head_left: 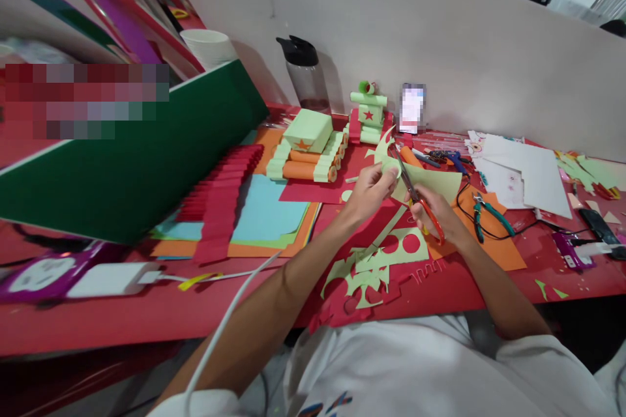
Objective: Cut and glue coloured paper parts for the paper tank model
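My left hand (pixel 370 190) pinches a piece of light green paper (pixel 384 143), partly cut, with a rounded shape at the fingertips. Red-handled scissors (pixel 424 204) are in my right hand (pixel 437 214), their blades beside the paper. Below my hands lie light green paper scraps (pixel 366 270) with round holes cut in them. Beyond my left hand stands a paper tank model (pixel 308 146) of orange rolls and light green paper with an orange star. A second paper model (pixel 370 114), green and red with a red star, stands farther back.
Green-handled pliers (pixel 490 216) and a glue gun (pixel 454 159) with its black cable lie to the right. A bottle (pixel 306 75) and a phone (pixel 412 109) stand by the partition. At left are a green board (pixel 147 156), a pleated red strip (pixel 220 208) and a white adapter (pixel 115 279).
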A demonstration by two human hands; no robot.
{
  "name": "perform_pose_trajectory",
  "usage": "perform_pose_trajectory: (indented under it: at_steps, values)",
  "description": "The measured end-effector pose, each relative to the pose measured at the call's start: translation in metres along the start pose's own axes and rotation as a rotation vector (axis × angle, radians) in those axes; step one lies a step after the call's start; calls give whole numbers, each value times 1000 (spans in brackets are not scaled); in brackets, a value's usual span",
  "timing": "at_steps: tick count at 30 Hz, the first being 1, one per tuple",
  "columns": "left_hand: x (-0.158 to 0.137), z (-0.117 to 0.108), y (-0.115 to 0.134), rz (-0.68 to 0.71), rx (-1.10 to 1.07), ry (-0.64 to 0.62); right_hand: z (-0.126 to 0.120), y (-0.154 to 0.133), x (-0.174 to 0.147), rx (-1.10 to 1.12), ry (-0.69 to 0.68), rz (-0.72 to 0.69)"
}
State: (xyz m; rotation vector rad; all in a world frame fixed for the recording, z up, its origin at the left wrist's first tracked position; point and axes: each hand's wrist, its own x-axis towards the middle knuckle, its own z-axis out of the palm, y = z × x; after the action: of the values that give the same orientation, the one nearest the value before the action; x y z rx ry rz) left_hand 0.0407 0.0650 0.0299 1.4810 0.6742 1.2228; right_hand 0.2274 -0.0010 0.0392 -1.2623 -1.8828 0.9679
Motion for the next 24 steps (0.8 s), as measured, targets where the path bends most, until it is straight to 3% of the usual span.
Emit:
perform_pose_trajectory:
  at_steps: [24]
  values:
    - [1, -2, 2, -41, 17, -49, 0, 0, -2, 18, 3, 34]
